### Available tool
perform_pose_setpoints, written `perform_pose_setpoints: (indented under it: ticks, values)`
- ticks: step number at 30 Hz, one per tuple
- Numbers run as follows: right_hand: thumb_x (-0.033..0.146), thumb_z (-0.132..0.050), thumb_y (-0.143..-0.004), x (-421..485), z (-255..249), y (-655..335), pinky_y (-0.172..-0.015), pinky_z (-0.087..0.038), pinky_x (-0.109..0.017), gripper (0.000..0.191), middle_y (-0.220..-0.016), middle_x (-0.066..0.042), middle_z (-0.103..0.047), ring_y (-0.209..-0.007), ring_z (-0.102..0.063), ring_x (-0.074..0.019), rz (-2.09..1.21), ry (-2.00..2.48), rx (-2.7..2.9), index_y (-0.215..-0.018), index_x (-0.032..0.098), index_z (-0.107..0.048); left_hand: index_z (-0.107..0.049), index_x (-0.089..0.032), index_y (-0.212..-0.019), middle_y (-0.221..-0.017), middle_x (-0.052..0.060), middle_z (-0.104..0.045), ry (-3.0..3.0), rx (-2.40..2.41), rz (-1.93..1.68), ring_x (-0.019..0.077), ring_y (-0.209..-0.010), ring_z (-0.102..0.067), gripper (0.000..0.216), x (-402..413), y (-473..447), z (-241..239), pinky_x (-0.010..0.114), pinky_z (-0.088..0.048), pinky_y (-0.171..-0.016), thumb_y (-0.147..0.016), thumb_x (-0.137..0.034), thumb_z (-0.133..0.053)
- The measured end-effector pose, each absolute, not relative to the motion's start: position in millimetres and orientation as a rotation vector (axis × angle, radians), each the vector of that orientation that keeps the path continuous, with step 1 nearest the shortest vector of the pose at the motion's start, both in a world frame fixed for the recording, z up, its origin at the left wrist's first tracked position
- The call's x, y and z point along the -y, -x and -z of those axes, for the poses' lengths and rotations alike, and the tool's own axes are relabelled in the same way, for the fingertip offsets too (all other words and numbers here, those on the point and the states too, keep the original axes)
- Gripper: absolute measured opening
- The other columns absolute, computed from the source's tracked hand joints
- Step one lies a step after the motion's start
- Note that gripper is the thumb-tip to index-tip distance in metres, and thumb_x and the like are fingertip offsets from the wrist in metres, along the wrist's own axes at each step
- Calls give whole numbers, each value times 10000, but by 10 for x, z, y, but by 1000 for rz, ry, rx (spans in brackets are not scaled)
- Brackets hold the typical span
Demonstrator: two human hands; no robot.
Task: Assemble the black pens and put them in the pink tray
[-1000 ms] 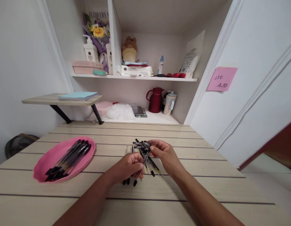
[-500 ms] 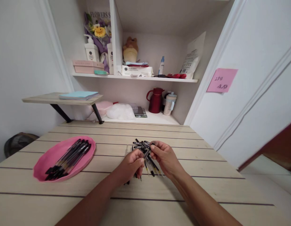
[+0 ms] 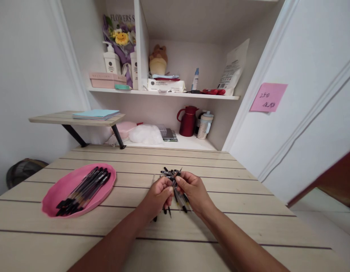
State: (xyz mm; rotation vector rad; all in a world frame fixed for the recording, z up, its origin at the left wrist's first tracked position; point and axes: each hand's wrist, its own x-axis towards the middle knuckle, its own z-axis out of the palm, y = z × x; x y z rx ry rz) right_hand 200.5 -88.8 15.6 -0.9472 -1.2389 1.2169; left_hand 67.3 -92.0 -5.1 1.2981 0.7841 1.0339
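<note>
My left hand (image 3: 159, 196) is closed, thumb against fingers, at the left side of a loose pile of black pens (image 3: 180, 202). Facing it, my right hand (image 3: 194, 190) pinches at the same spot, and the fingertips of both almost meet. Between them is a dark pen (image 3: 174, 183), mostly covered by the fingers. A thin pointed tip sticks up just beyond the right fingers; whether it belongs to the held pen I cannot tell. Pen ends and thin yellowish-tipped parts show beneath and around both hands. Off to the left, a pink oval tray (image 3: 109, 185) holds a bundle of black pens (image 3: 85, 189).
The slatted wooden table (image 3: 234, 226) reaches back to a white cubby shelf (image 3: 163, 94). A small raised stand (image 3: 47, 118) bearing blue-covered paper (image 3: 95, 113) is at the back left. A red jug (image 3: 188, 122) and a pale cup (image 3: 205, 126) stand in the lower cubby.
My right hand has shifted slightly left, closer to my left hand, and the pen between them is now more covered. A thin tip now shows above the right fingers.
</note>
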Motion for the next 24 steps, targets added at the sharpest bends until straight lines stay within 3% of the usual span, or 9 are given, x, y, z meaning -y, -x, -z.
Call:
perform_pose_setpoints:
  ticks: [3,6,10,14,18,24]
  values:
    - [319,-587,-676,746,-224,-2026,-434,-303,-184,189,-512,45,-480,-435,-402,-53,-1223,1000,1395,-675,137,-534,-441,-173,-774,-522,-57,-476,-1274,-804,-1084,58,-424,-429,114,839,-612,36,164,-335,-411,-733,-244,-520]
    - [277,-579,-659,517,-299,-2104,-446,-343,-192,220,-593,36,-520,-460,-468,-71,-1149,1083,1512,-835,149,-545,-495,-156,-816,-581,-35,-519,-1223,-819,-1206,72,-489,-490,168,731,-491,-6,191,-384,-488,-690,-221,-585]
    - [224,-496,-697,233,-317,-2249,-461,-357,-192,127,-597,9,-568,-476,-499,-82,-864,1406,1863,-748,148,-584,-563,-155,-949,-671,-16,-549,-1102,-828,-1329,77,-544,-525,337,590,-308,-4,202,-393,-535,-628,-204,-652]
    - [181,-528,-646,84,-239,-2327,-557,-371,-206,117,-693,-32,-643,-646,-565,-131,-480,1711,2160,-679,165,-639,-586,-158,-991,-662,-7,-556,-1017,-782,-1347,93,-579,-539,373,475,-198,70,209,-396,-552,-631,-226,-655]
    - [182,-554,-622,-20,-168,-2343,-621,-366,-234,136,-795,-70,-663,-757,-570,-175,-352,1811,2165,-695,172,-668,-598,-161,-983,-695,9,-576,-945,-743,-1369,107,-618,-554,357,372,-156,153,230,-415,-596,-635,-221,-653]
    - [185,-553,-636,-146,-126,-2311,-636,-361,-218,165,-777,-53,-671,-751,-577,-157,-291,1869,2221,-733,196,-686,-605,-163,-947,-685,10,-589,-802,-718,-1429,114,-641,-559,345,285,-117,214,257,-427,-653,-610,-195,-677]
